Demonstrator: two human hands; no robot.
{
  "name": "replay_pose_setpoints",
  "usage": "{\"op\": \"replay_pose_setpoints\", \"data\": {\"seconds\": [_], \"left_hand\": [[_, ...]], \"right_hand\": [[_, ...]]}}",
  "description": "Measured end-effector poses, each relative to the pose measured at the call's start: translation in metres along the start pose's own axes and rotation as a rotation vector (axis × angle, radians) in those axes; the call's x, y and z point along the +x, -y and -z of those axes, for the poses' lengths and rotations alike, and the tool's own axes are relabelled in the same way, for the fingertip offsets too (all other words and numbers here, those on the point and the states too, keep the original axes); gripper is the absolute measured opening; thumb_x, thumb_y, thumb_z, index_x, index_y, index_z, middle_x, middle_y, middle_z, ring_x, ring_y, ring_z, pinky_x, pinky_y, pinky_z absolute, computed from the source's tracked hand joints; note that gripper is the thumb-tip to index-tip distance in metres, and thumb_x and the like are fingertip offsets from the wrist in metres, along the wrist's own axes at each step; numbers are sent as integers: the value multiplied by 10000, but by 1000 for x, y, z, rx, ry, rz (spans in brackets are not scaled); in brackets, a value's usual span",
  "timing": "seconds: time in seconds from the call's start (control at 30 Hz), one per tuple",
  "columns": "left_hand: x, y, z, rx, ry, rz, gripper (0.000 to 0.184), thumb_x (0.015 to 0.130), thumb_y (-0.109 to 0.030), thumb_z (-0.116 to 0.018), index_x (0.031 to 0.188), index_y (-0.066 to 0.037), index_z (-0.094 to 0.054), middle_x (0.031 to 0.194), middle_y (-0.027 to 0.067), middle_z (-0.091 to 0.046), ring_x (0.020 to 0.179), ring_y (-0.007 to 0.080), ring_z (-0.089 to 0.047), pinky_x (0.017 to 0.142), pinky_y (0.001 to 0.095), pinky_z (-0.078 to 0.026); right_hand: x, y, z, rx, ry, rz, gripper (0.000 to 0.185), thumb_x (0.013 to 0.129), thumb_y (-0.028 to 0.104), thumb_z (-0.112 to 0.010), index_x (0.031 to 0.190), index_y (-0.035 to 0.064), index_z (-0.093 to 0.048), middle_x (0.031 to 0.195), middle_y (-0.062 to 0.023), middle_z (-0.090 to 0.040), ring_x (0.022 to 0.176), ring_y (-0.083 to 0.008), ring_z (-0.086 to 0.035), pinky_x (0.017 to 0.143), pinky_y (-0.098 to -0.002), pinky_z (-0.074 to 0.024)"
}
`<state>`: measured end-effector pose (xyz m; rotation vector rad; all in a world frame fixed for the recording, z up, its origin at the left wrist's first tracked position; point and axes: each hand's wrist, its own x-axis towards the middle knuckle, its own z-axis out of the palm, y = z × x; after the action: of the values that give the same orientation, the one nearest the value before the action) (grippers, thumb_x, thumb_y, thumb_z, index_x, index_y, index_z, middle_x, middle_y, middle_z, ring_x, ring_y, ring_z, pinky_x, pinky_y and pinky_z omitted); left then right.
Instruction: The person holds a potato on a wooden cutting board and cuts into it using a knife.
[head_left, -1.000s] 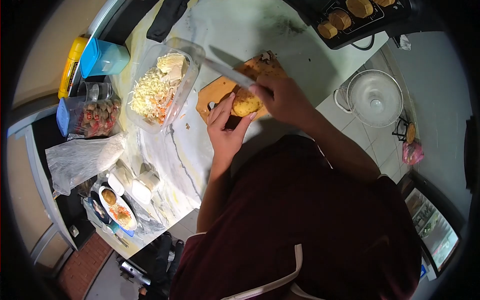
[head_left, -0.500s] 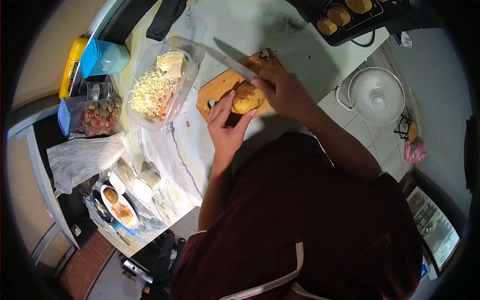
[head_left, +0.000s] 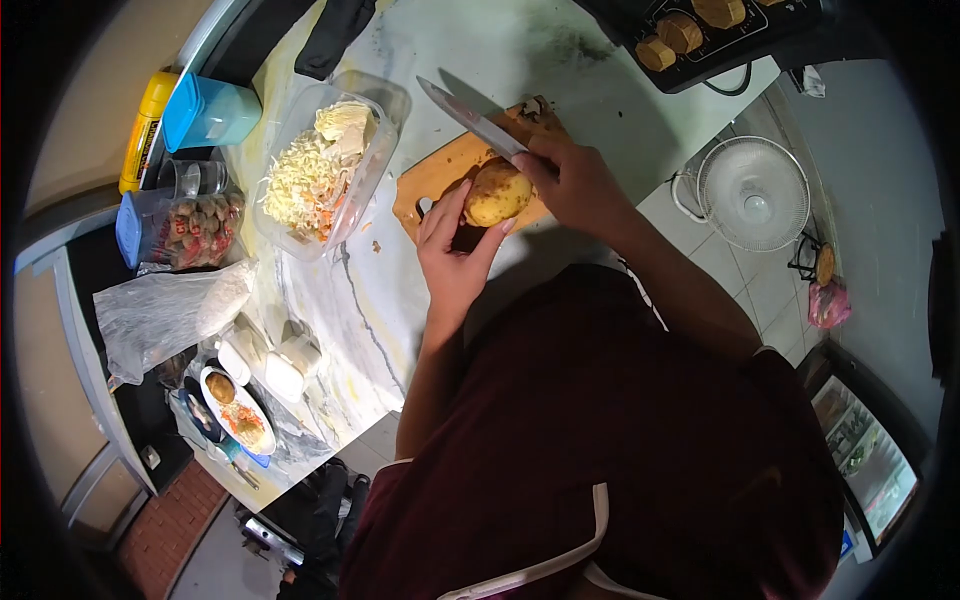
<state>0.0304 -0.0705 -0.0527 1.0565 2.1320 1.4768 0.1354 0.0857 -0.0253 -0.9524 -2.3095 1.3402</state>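
Observation:
A brown-yellow potato (head_left: 498,195) rests on the wooden cutting board (head_left: 425,182). My left hand (head_left: 455,255) grips its near left side between thumb and fingers. In my right hand (head_left: 578,190) is a knife (head_left: 468,118), its blade pointing up and to the left, just above the potato and the board. Left of the board stands a clear plastic container (head_left: 372,185) of shredded cabbage and carrot (head_left: 305,185). Dark scraps lie at the board's far corner.
At the left are a blue-lidded container (head_left: 225,115), a yellow bottle (head_left: 145,130), plastic bags and a white oval plate (head_left: 262,440) with food. A black stove (head_left: 735,55) is at the top right, a white strainer (head_left: 752,195) beyond the table's right edge.
The knife has slid back toward the right, so its tip has come away from the plastic container. My left hand stays on the potato.

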Motion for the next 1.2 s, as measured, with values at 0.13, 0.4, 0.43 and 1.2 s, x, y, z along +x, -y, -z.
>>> {"op": "replay_pose_setpoints", "data": {"seconds": [0.13,0.4,0.43,1.2], "left_hand": [[0,7,1,-29,0,-52,527,826,-159,-729,1281,44,-557,1178,185,-640,1012,258,-617,901,322,-458],[2,7,4,67,54,-71,508,878,-190,-669,1321,23,-539,989,132,-634,866,215,-572,833,320,-434],[2,6,5,54,77,-13,515,877,-199,-671,1329,11,-541,890,96,-619,823,202,-555,812,316,-425],[-2,15,-6,-145,16,70,525,813,-147,-751,1294,-13,-589,734,10,-555,714,135,-508,743,258,-419]], "right_hand": [[0,13,4,42,68,-82,263,937,270,-593,890,12,-612,717,-176,-618,654,-336,-608,626,-414,-467],[-1,15,3,2,46,22,247,955,237,-592,889,0,-605,639,-102,-549,555,-174,-485,549,-338,-405],[-1,13,1,17,31,100,240,951,230,-596,888,-1,-607,664,-110,-553,565,-183,-487,556,-337,-407],[3,10,-3,18,29,180,253,933,208,-615,808,-3,-554,703,-135,-528,602,-241,-483,574,-363,-396]]}}
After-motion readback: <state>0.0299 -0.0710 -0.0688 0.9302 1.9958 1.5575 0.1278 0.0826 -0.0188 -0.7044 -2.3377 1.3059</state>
